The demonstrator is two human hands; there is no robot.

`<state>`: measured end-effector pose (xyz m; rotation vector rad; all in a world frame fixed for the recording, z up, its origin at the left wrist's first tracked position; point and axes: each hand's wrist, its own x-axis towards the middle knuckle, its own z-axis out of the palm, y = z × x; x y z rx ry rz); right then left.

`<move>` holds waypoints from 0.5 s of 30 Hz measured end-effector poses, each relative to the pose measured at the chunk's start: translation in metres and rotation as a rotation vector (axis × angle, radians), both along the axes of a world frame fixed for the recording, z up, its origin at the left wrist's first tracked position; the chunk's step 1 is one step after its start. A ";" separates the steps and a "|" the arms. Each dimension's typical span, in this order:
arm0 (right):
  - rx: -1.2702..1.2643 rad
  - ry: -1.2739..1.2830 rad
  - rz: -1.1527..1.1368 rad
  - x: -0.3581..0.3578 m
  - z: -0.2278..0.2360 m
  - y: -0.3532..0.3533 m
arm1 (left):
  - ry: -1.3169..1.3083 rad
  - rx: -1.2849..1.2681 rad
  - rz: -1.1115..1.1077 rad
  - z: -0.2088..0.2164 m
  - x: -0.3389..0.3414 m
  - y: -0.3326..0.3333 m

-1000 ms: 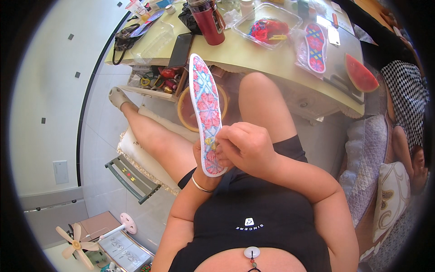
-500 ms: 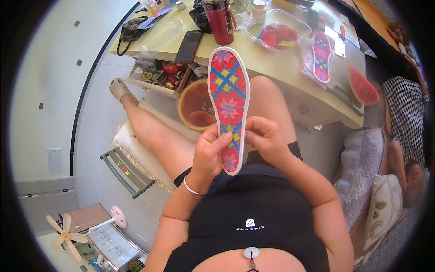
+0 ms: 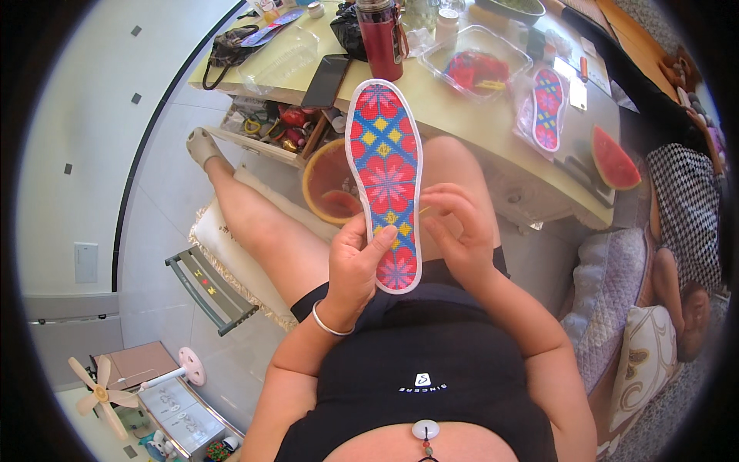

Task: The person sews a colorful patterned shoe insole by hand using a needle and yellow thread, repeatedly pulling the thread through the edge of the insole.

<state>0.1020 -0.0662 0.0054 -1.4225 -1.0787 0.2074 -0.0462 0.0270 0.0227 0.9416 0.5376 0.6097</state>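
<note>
An embroidered shoe insole (image 3: 384,173) with red, blue and yellow flower patterns stands upright over my lap, its patterned face toward me. My left hand (image 3: 352,266) grips its lower left edge, thumb on the front. My right hand (image 3: 454,231) is just right of the insole at its lower edge, fingers curled; a thin light thread seems to run from them to the insole. A second, similar insole (image 3: 546,108) lies in a clear bag on the table.
The pale yellow table (image 3: 493,142) carries a red bottle (image 3: 382,42), a dark phone (image 3: 326,81), a clear box of red thread (image 3: 471,69) and a watermelon slice (image 3: 612,160). A round orange basin (image 3: 327,185) sits below. Another person in checked clothing (image 3: 689,208) lies at right.
The insole has turned from edge-on to face me and stands straighter. My right hand has come off its edge and moved slightly to the right.
</note>
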 end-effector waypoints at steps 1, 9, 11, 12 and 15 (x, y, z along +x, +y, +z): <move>0.010 -0.136 0.000 0.001 0.007 -0.001 | -0.003 0.036 -0.001 -0.002 0.000 -0.001; 0.228 0.675 0.268 -0.006 0.036 -0.003 | 0.216 0.403 0.075 -0.023 -0.003 0.007; 0.427 0.888 0.258 0.022 0.054 -0.013 | 0.246 0.456 0.153 -0.031 -0.008 0.015; 0.473 0.758 0.176 0.045 0.056 -0.022 | 0.264 0.483 0.198 -0.032 -0.012 0.019; 0.681 0.579 -0.250 0.088 0.064 -0.045 | 0.200 0.375 0.208 -0.025 -0.014 0.025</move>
